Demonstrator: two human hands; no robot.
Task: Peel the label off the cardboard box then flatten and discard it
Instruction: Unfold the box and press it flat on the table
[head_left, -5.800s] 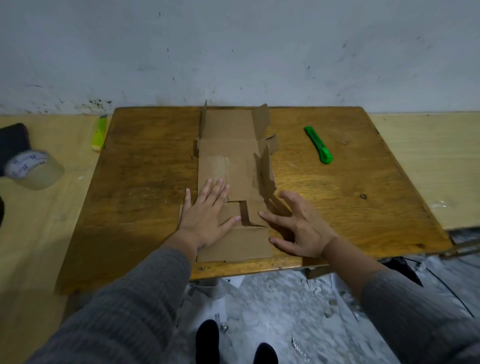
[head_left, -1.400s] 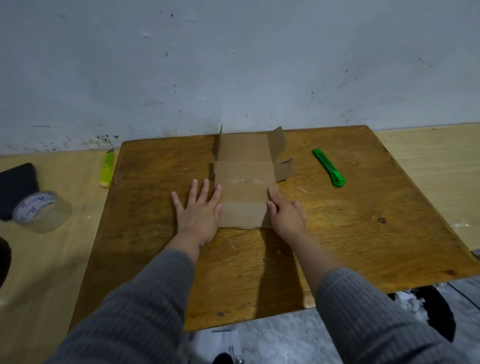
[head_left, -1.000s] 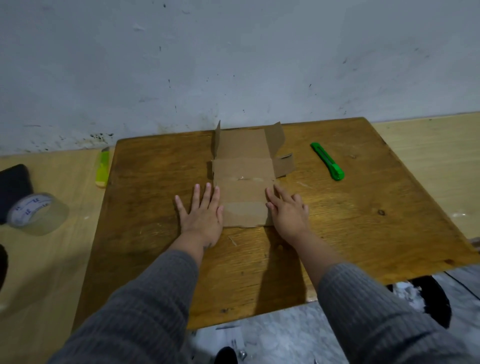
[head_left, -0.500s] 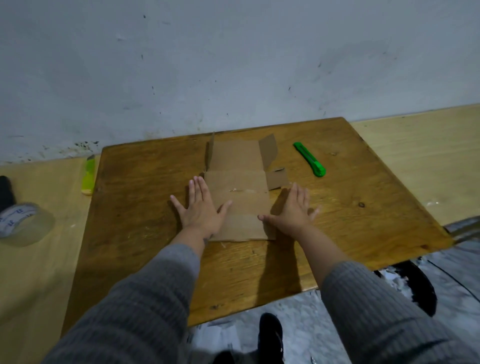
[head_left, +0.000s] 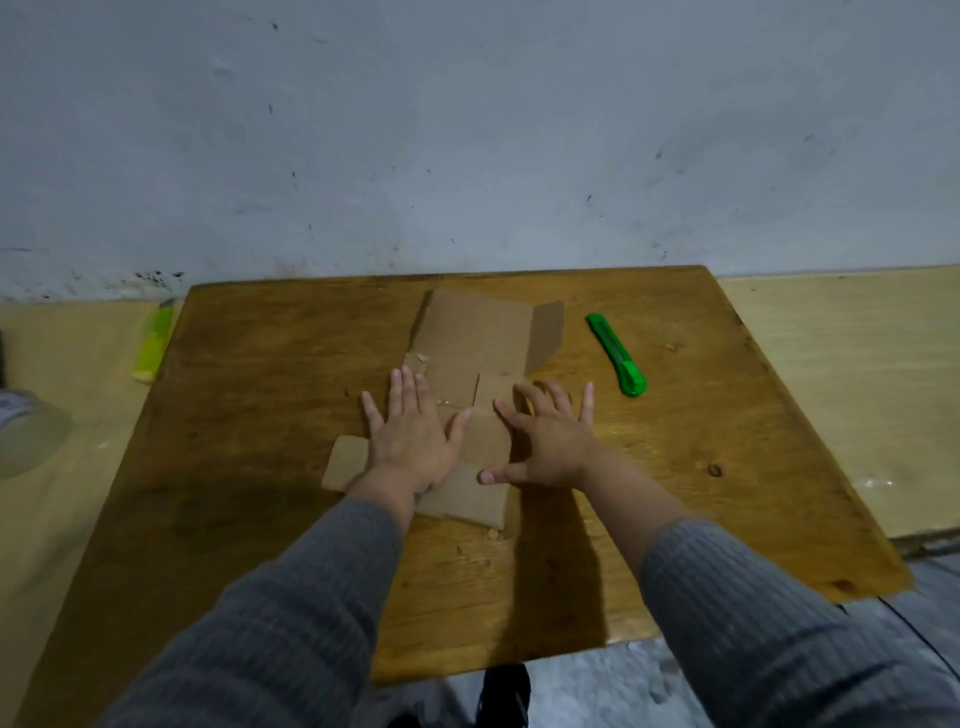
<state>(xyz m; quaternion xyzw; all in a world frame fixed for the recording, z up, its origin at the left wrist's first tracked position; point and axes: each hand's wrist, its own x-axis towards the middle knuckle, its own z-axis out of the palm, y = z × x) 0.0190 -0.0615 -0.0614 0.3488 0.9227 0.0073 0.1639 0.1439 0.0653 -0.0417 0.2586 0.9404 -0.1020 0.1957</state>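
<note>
Box (head_left: 475, 338) unfolded longer vs prev | both hands flat, pressing: L (head_left: 413, 441), R (head_left: 553, 447)

Green cutter (head_left: 616, 355), tape roll (head_left: 26, 431), table (head_left: 249, 467).

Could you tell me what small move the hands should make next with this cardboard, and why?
Probably slide the right hand forward to press down the far flap, which stands up while the rest of the cardboard box lies flat under both hands; the left hand can hold it.
</note>
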